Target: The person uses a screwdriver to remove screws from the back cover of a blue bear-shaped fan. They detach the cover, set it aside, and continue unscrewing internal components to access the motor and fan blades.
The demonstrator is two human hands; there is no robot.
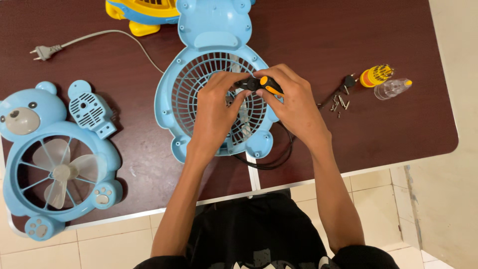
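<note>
A light blue bear-shaped fan housing with a round grille (185,84) lies in the middle of the dark brown table (348,35). My right hand (295,104) grips a black and orange screwdriver (263,83) over the grille. My left hand (215,112) rests on the grille, its fingertips touching the screwdriver's front end. A black cable (279,157) loops out from under the housing near my right wrist.
A second blue bear fan front with pale blades (55,164) lies at the left, a small blue vented cover (90,108) beside it. A grey plug and cord (47,51) lie at the back left. Loose screws (339,105), a bit holder (376,75) and its clear cap (393,88) sit right. A yellow and blue part (142,12) is at the back edge.
</note>
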